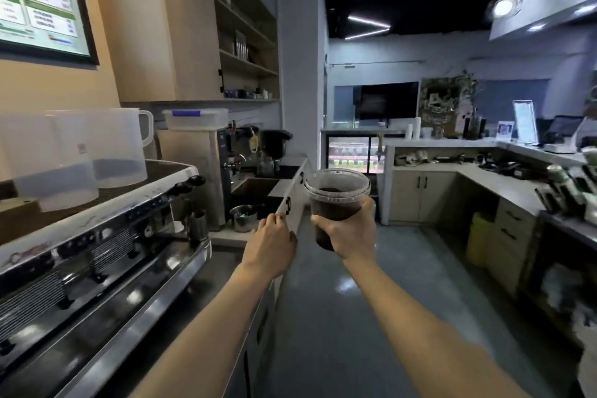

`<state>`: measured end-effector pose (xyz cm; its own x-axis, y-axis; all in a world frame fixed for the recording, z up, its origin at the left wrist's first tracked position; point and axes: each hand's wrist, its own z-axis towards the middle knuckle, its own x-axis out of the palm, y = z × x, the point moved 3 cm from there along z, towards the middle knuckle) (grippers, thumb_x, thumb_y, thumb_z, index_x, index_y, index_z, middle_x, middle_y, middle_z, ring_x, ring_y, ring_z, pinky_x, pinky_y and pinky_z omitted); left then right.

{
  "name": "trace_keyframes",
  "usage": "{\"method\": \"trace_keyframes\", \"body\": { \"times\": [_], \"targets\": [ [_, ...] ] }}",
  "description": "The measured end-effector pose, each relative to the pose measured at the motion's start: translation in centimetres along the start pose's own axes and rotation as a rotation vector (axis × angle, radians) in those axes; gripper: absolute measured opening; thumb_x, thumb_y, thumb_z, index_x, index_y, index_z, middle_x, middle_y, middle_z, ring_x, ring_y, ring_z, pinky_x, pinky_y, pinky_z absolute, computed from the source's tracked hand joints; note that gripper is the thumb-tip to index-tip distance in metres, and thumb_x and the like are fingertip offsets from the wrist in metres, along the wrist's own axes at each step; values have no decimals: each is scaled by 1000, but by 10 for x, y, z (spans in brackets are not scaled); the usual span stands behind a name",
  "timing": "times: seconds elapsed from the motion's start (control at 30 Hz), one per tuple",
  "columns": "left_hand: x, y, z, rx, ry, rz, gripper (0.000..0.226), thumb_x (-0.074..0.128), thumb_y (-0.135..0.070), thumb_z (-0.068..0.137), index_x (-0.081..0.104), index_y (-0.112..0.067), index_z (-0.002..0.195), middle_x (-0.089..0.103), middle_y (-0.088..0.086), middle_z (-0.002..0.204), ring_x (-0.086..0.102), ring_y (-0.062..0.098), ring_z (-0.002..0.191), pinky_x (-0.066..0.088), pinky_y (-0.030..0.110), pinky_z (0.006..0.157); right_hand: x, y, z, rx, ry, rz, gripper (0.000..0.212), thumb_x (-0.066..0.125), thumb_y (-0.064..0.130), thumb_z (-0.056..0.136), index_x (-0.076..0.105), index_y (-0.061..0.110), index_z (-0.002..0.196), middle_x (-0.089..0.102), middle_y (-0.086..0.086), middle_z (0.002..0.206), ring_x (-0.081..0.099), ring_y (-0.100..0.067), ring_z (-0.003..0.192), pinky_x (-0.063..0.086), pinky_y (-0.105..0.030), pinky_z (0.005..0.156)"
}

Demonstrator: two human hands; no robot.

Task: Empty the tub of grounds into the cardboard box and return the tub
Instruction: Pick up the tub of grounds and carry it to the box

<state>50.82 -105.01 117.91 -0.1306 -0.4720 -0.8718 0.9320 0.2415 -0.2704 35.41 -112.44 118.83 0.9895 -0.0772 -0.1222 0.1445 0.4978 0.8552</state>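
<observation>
Both hands out front, tub lifted and full, nothing emptied yet.

Right hand [350, 233] wraps its fingers round the lower part of the clear tub [337, 200], held upright in the air above the floor, dark grounds showing through its wall. Left hand [274, 241] holds nothing, fingers loosely bent; it seems to touch the surface [292, 200] edge beside the espresso machine [97, 245], though blur hides the contact. No cardboard box is in view, so carrying, tipping out and returning all remain.

Right hand [350, 231] gripping upright tub [336, 200] of dark grounds, left hand [271, 244] loosely curled beside counter edge [292, 203]
</observation>
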Motion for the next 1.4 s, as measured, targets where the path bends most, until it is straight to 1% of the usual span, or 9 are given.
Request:
{"method": "trace_keyframes", "body": {
  "times": [0.07, 0.17, 0.27, 0.57, 0.8, 0.9, 1.07, 1.27, 1.4],
  "targets": [
    [22, -1, 39, 27, -1, -6, 52, 44, -27, 97, 33, -4, 143, 46, 16, 139, 44, 33, 128, 41, 43, 100, 12, -23, 32, 0, -16, -9, 80, 91, 42, 50, 38, 29, 108, 59, 2, 113, 58, -15, 98, 45, -26, 77],
    [51, -8, 102, 39, 1, 4, 53, 44, -27, 97, 32, -4, 143, 45, 17, 141, 44, 34, 128, 43, 45, 100, 29, -56, 86, -3, -54, -9, 78, 89, 44, 49, 34, 35, 103, 59, 8, 108, 54, -10, 89, 34, -9, 64],
    [76, -18, 165, 45, -12, -8, 50, 43, -27, 96, 36, -5, 140, 46, 16, 140, 45, 33, 127, 43, 44, 99, 44, -89, 146, 15, -61, 27, 78, 90, 41, 48, 41, 31, 108, 59, 7, 109, 57, -10, 91, 35, -5, 64],
    [147, -29, 351, 21, 6, -46, 52, 42, -29, 97, 32, -9, 144, 44, 13, 144, 41, 30, 133, 39, 42, 105, 94, -161, 322, 25, -65, -3, 77, 90, 41, 49, 39, 32, 106, 61, 7, 105, 59, -14, 91, 35, -10, 65],
    [211, -9, 487, 55, 4, -29, 53, 43, -30, 98, 32, -8, 145, 44, 13, 145, 40, 29, 134, 37, 40, 109, 158, -224, 427, 9, -81, 4, 77, 92, 40, 49, 41, 34, 107, 57, 19, 98, 56, -4, 85, 36, -7, 65],
    [237, 3, 563, 73, -21, -35, 51, 43, -28, 96, 35, -7, 141, 47, 15, 141, 46, 31, 128, 41, 40, 102, 196, -255, 485, 8, -100, -6, 77, 92, 40, 51, 43, 30, 109, 59, 11, 104, 57, -10, 90, 40, -17, 69],
    [282, 21, 692, 147, -44, -60, 45, 43, -27, 95, 42, -6, 134, 53, 16, 132, 51, 32, 119, 44, 40, 93, 259, -297, 587, 34, -162, -20, 80, 92, 42, 50, 45, 27, 113, 60, 8, 106, 59, -14, 94, 41, -21, 74],
    [328, 32, 828, 184, -62, -75, 46, 45, -29, 95, 42, -8, 135, 52, 14, 135, 49, 32, 121, 43, 45, 97, 317, -341, 699, 34, -201, -37, 86, 95, 37, 50, 48, 19, 121, 62, 4, 110, 59, -16, 100, 50, -31, 86],
    [375, 30, 903, 209, -33, -53, 51, 48, -26, 93, 39, -7, 140, 50, 16, 137, 49, 33, 123, 42, 44, 99, 344, -388, 770, 59, -222, -32, 87, 97, 34, 50, 48, 19, 121, 59, 6, 106, 58, -17, 99, 48, -28, 84]
  ]
}}
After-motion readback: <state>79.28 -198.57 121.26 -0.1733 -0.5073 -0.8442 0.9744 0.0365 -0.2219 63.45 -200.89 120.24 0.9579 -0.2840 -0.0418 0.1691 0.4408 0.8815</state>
